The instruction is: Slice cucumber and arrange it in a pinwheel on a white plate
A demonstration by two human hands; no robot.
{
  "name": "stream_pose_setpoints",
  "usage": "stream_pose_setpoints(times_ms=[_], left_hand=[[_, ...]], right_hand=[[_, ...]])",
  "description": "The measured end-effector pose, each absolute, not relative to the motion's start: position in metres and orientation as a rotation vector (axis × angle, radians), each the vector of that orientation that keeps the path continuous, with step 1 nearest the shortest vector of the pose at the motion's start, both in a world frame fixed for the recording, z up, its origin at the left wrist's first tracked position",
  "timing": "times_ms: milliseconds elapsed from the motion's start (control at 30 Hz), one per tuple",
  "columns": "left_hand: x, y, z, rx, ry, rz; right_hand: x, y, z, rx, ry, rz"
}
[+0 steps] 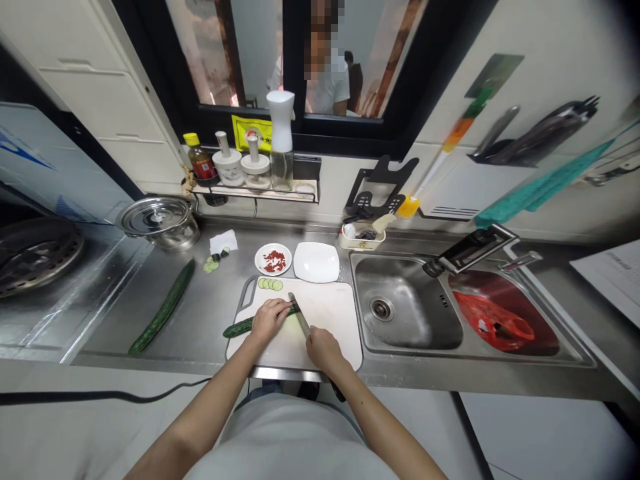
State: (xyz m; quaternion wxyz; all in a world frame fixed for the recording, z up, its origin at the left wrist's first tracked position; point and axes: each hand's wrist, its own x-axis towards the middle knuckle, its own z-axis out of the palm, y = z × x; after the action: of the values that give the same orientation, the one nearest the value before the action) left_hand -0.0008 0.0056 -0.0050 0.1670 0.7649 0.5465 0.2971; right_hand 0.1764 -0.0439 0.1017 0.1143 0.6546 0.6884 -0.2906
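On the white cutting board (340,313) lies a dark green cucumber (238,329), and my left hand (270,319) is wrapped over its middle. My right hand (324,348) grips a kitchen knife (301,319), whose blade meets the cucumber's right end just beside my left fingers. The knife's dark handle is mostly hidden under my right hand. A short row of cucumber slices (270,284) rests at the board's upper left. Behind the board stand a round plate (259,261) with chopped red pieces and a white square dish (317,261).
Another whole cucumber (164,308) lies on the steel counter to the left, near some scraps (212,265) and a lidded pot (175,230). To the right is a double sink (410,327) with a red plastic bag (495,323). A spice shelf (260,193) hangs below the window.
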Motion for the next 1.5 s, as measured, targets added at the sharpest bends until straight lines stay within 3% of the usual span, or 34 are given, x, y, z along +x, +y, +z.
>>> stream_pose_setpoints(times_ms=[1500], left_hand=[[-0.001,0.007,-0.004,2.15,1.557,0.802]], right_hand=[[0.172,-0.044,0.09,1.901,1.998,-0.834]])
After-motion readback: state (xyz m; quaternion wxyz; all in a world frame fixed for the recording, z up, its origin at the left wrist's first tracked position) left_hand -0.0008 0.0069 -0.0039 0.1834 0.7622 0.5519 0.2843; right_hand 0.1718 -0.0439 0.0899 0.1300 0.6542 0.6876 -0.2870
